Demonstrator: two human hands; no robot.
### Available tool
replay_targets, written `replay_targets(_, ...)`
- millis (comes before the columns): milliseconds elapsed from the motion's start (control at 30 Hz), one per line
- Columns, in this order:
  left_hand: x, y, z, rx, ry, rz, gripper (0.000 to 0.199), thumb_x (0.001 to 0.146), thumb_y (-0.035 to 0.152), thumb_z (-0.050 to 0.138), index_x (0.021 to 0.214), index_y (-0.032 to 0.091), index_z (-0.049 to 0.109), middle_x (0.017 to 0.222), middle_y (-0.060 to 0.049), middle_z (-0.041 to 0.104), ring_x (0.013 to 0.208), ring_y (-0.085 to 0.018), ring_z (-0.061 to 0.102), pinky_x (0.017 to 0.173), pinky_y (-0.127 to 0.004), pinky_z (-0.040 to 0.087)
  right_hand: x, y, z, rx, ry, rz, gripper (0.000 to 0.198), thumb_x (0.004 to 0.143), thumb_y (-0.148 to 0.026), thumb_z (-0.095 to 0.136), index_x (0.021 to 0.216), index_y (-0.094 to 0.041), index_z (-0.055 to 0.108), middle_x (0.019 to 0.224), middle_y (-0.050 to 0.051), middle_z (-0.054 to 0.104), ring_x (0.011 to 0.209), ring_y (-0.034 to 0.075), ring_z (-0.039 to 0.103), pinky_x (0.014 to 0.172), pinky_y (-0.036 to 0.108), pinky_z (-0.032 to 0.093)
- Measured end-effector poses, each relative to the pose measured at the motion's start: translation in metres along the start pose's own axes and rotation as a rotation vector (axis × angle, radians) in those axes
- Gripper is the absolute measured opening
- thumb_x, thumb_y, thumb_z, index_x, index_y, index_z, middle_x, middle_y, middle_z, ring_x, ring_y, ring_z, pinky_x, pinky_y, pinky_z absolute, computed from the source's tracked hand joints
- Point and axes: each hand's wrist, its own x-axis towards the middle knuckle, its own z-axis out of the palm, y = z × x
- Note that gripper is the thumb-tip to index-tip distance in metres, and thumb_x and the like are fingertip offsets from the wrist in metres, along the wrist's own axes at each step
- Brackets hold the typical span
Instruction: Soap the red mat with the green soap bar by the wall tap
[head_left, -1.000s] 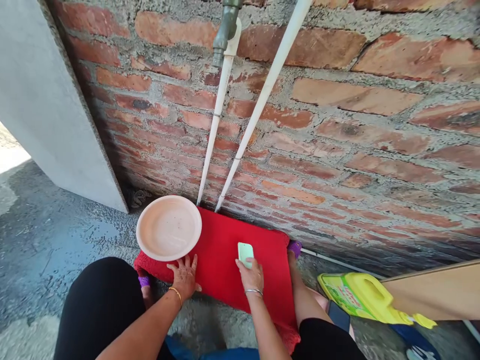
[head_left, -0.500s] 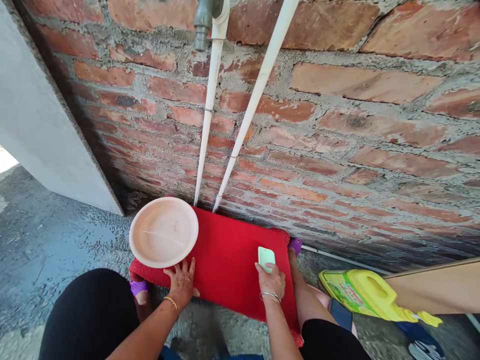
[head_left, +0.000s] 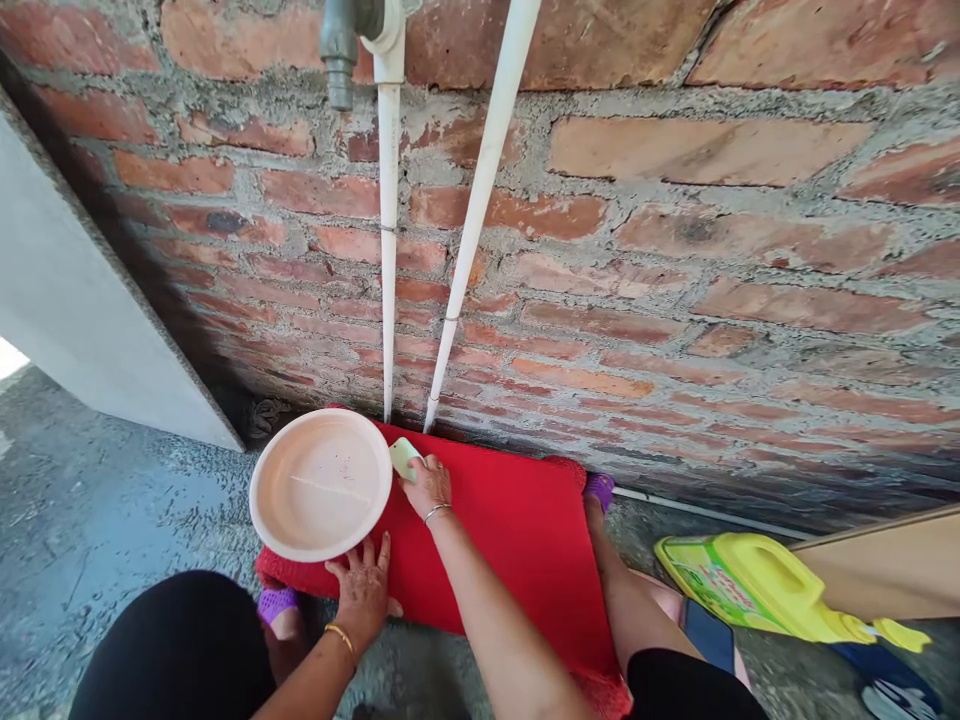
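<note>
A red mat lies stretched out in front of me. On its left end rests a pale pink plastic basin with small dark specks in its bottom. My left hand lies flat on the mat's near edge, fingers spread, fingertips close under the basin's rim. My right hand grips a light green scrub brush, flat back upward; the underside is hidden. The brush is against the mat, just right of the basin's rim.
A brick wall with two white pipes and a grey tap stands behind the mat. A yellow detergent jug, a dark phone and a cardboard piece are at right. A grey slab leans at left.
My right hand has carried the scrub brush leftward and away from me across the mat, from its right part to beside the basin. My left hand stays flat in place. The view has shifted slightly.
</note>
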Motion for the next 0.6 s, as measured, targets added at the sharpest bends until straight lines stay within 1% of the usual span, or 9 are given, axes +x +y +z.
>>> replay_targets(67, 0.000, 0.000, 0.000, 0.007, 0.000, -0.002, 0.103, 0.061, 0.064, 0.071, 0.147, 0.033, 0.024, 0.146, -0.019, 0.041, 0.121, -0.048, 0.043, 0.085, -0.073, 0.039, 0.001, 0.020, -0.008, -0.034, 0.011, 0.033, 0.032, 0.077, -0.038, 0.067, 0.107, -0.028, 0.064, 0.107, 0.005, 0.056, 0.100, 0.021, 0.054, 0.085, 0.032, 0.037)
replay_targets(167, 0.000, 0.000, -0.001, 0.005, 0.007, 0.006, 0.104, 0.060, 0.066, 0.071, 0.147, 0.033, 0.024, 0.146, -0.019, 0.041, 0.120, -0.048, 0.043, 0.084, -0.072, 0.040, -0.003, 0.070, -0.025, -0.064, 0.061, 0.147, 0.032, 0.078, -0.040, 0.065, 0.108, -0.028, 0.065, 0.102, 0.005, 0.058, 0.096, 0.020, 0.056, 0.082, 0.030, 0.038)
replay_targets(300, -0.001, 0.000, 0.002, 0.008, 0.033, 0.006, 0.107, 0.057, 0.069, 0.071, 0.147, 0.034, 0.025, 0.145, -0.019, 0.041, 0.120, -0.049, 0.043, 0.083, -0.071, 0.041, -0.019, 0.150, -0.052, -0.039, 0.107, 0.403, 0.036, 0.081, -0.044, 0.059, 0.112, -0.027, 0.063, 0.100, 0.005, 0.059, 0.090, 0.020, 0.059, 0.078, 0.030, 0.040)
replay_targets(400, -0.001, 0.001, 0.004, 0.012, 0.053, -0.002, 0.109, 0.055, 0.071, 0.071, 0.147, 0.035, 0.025, 0.145, -0.019, 0.041, 0.119, -0.049, 0.043, 0.083, -0.072, 0.040, -0.038, 0.201, -0.068, 0.018, 0.140, 0.573, 0.040, 0.079, -0.046, 0.060, 0.112, -0.025, 0.063, 0.102, 0.008, 0.060, 0.095, 0.023, 0.059, 0.081, 0.032, 0.041)
replay_targets(500, -0.002, 0.001, 0.003, -0.002, 0.055, -0.002, 0.109, 0.054, 0.071, 0.071, 0.146, 0.034, 0.027, 0.145, -0.019, 0.042, 0.120, -0.049, 0.043, 0.083, -0.072, 0.040, -0.057, 0.236, -0.078, 0.090, 0.211, 0.731, 0.043, 0.077, -0.048, 0.060, 0.112, -0.023, 0.063, 0.107, 0.013, 0.060, 0.099, 0.026, 0.059, 0.081, 0.036, 0.042)
replay_targets(567, -0.002, 0.001, 0.001, -0.022, 0.040, 0.004, 0.107, 0.055, 0.069, 0.072, 0.146, 0.033, 0.028, 0.145, -0.019, 0.042, 0.120, -0.049, 0.042, 0.083, -0.072, 0.040, -0.065, 0.247, -0.080, 0.109, 0.246, 0.834, 0.048, 0.079, -0.051, 0.055, 0.114, -0.020, 0.062, 0.106, 0.018, 0.061, 0.095, 0.030, 0.059, 0.077, 0.040, 0.043)
replay_targets(600, -0.003, 0.000, 0.000, -0.032, 0.032, 0.008, 0.107, 0.056, 0.069, 0.072, 0.147, 0.033, 0.027, 0.146, -0.019, 0.042, 0.121, -0.049, 0.042, 0.083, -0.073, 0.039, -0.067, 0.249, -0.080, 0.099, 0.260, 0.858, 0.051, 0.080, -0.053, 0.052, 0.115, -0.017, 0.062, 0.104, 0.020, 0.061, 0.093, 0.031, 0.060, 0.074, 0.041, 0.043)
